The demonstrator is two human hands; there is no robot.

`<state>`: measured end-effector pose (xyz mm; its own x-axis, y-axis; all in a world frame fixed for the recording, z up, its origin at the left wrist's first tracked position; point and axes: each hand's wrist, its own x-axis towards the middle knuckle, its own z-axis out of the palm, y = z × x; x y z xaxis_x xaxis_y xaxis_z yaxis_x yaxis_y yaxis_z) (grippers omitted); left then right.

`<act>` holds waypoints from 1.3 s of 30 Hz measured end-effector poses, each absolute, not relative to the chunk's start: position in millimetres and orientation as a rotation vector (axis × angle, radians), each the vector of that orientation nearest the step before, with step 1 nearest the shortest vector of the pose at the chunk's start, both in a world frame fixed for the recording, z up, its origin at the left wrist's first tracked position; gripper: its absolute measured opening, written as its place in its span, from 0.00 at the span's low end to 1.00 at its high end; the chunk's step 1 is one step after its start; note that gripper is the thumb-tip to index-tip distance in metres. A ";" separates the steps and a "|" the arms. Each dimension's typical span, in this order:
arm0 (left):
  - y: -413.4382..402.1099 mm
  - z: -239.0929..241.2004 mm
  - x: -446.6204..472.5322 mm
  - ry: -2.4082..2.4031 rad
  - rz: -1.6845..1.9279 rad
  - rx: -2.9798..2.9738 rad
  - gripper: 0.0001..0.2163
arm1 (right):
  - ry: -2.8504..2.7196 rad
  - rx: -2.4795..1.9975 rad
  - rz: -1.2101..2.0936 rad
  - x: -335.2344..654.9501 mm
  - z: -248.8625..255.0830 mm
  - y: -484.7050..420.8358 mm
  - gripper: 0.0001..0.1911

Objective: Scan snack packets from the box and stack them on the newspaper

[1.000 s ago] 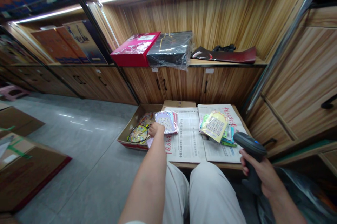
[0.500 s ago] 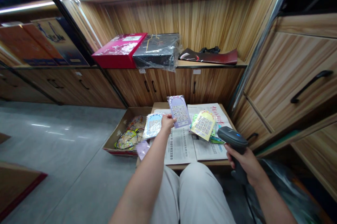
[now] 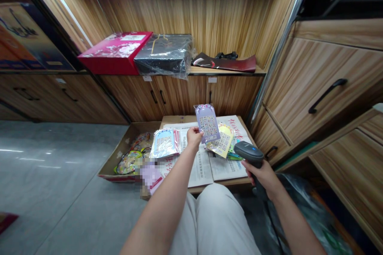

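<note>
In the head view, my left hand [image 3: 194, 137] pinches the lower left edge of a purple packet [image 3: 208, 124] in clear wrap, its face covered with a grid of tiny pictures. My right hand [image 3: 263, 175] is wrapped round the handle of a dark barcode scanner [image 3: 249, 152] with a blue light on top. The scanner's head points left, apart from the purple packet. Behind and below that packet lies a yellow packet [image 3: 223, 145] on top of green ones [image 3: 234, 153]. Left of my left hand rests a stack of blue-fronted packets [image 3: 164, 143].
Newspaper [image 3: 199, 173] covers a cardboard surface before my knees. An open carton [image 3: 109, 167] on the left holds colourful bagged items. Behind, a shelf carries a pink box [image 3: 116, 51] and a black plastic-wrapped box [image 3: 164, 53]. A wooden cabinet [image 3: 326, 67] stands on the right.
The purple packet in my left hand has moved right, nearer the scanner, and now overlaps the yellow packet. The camera's view has shifted too. Both grips stay the same.
</note>
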<state>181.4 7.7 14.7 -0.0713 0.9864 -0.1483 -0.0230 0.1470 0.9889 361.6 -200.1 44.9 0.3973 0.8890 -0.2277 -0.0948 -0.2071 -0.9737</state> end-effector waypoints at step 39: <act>6.9 4.2 188.7 1.300 1.118 0.939 0.12 | -0.502 -1.465 1.000 375.1 41.7 -209.8 0.23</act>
<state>188.7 6.9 4.2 -0.0575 0.9694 -0.2388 -0.0909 0.2331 0.9682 375.1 -209.8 41.7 0.5324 0.7971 -0.2848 -0.2475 -0.1752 -0.9529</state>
